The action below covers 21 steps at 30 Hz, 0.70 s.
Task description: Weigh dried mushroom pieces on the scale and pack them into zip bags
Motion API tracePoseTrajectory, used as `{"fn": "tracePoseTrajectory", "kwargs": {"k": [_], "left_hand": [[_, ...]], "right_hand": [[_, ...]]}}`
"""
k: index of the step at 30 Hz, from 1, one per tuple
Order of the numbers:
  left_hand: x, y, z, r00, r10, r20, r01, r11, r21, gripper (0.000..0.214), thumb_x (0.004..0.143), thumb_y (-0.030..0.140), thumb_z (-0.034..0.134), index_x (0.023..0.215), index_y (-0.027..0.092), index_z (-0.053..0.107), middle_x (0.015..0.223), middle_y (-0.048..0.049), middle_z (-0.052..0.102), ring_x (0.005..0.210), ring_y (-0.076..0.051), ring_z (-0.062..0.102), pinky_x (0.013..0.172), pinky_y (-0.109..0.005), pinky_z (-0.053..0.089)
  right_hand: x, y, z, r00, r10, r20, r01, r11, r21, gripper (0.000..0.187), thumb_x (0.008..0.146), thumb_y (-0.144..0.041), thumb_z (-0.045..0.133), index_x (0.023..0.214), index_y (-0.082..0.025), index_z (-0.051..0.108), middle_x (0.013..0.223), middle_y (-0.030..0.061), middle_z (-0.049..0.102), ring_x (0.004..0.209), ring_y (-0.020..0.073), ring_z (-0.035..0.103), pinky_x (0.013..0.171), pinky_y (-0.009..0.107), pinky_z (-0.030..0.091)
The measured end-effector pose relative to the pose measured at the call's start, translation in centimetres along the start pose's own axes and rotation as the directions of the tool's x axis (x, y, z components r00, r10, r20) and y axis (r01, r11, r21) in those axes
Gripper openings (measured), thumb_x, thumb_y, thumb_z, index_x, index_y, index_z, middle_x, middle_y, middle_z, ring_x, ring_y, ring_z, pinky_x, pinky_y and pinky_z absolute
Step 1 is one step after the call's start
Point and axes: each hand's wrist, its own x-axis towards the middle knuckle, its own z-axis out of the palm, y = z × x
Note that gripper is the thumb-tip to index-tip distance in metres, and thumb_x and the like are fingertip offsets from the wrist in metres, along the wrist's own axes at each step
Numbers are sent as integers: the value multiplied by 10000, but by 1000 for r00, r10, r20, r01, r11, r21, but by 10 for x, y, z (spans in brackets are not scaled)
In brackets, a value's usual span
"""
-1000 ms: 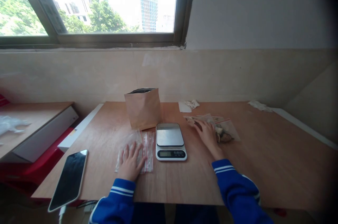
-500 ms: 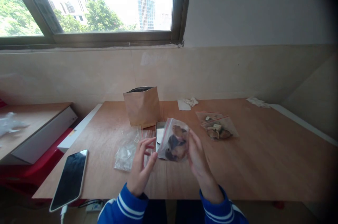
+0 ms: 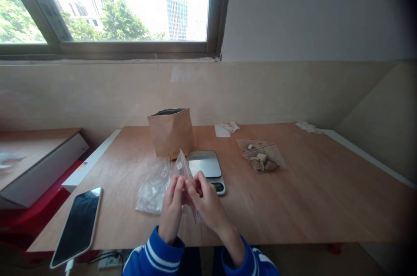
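Note:
Both my hands meet over the near middle of the wooden table (image 3: pixel 293 206). My left hand (image 3: pixel 171 208) and my right hand (image 3: pixel 206 201) are closed, fingers pinched on a small clear zip bag (image 3: pixel 181 168) with a red strip. The bag stands edge-on between them, and its contents are hidden by my fingers. Just behind it sits a small digital kitchen scale (image 3: pixel 205 164) with a bare steel plate. A pile of empty clear zip bags (image 3: pixel 151 185) lies left of my hands.
An open brown paper bag (image 3: pixel 171 133) stands behind the scale. Two zip bags of dried brown pieces (image 3: pixel 262 159) lie to the right. A phone (image 3: pixel 77 225) rests at the table's near left corner. Crumpled paper (image 3: pixel 230 127) and more scraps (image 3: pixel 308 127) lie by the wall.
My right hand took a filled zip bag from the right and brought it to the centre. My left hand left the empty bags and joined it; both now pinch the bag.

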Motion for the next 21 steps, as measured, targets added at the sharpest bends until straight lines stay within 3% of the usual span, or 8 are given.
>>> {"fn": "tracePoseTrajectory", "kwargs": {"k": [2,5,10,13,15,18,21], "left_hand": [[0,-4,0,998,-55,-17,54,998,-27,424,776,598,508,805,178,555,764,-34,636,654,-152,605,590,-259,503],[2,-9,-2,1000,-18,-13,18,1000,-7,383,739,556,592,829,185,552,748,-14,631,626,-143,607,566,-249,507],[3,-9,-1,987,-8,163,-6,996,89,329,803,508,536,726,195,469,521,46,517,431,-114,531,422,-218,424],[6,-7,-4,983,24,182,-62,976,208,319,814,476,527,685,198,440,479,64,456,396,-83,451,400,-194,347],[10,-4,-12,989,91,120,-123,948,294,307,815,442,532,660,199,428,476,73,418,409,-68,400,412,-187,313],[16,5,-29,980,199,-19,-178,912,370,318,828,412,518,625,203,392,461,80,379,424,-65,353,435,-189,291],[19,15,-40,983,183,33,-183,919,349,319,838,418,507,626,197,418,471,68,411,444,-76,381,460,-203,309]], "right_hand": [[2,1,-5,999,-14,35,15,1000,-23,249,899,-413,441,740,-223,413,610,-48,465,563,127,495,525,220,363],[2,3,-12,994,-35,108,41,998,-52,230,922,-387,399,766,-223,438,641,-32,522,588,138,530,550,223,364],[0,2,-20,984,-78,158,102,983,-152,232,930,-303,356,741,-218,460,655,-13,563,601,142,553,566,230,334],[3,7,-24,981,-92,173,128,969,-210,214,880,-255,418,672,-210,446,591,-31,515,546,121,488,530,227,284],[7,15,-32,993,-99,70,113,964,-242,233,844,-249,458,619,-205,416,539,-46,443,505,105,411,506,229,243],[12,27,-49,978,-76,-197,37,981,-193,291,845,-292,459,584,-205,366,518,-58,337,495,96,327,495,226,226],[13,28,-60,967,-26,-255,24,1000,-9,331,877,-370,429,598,-211,346,546,-58,324,516,98,329,500,218,264]]}}
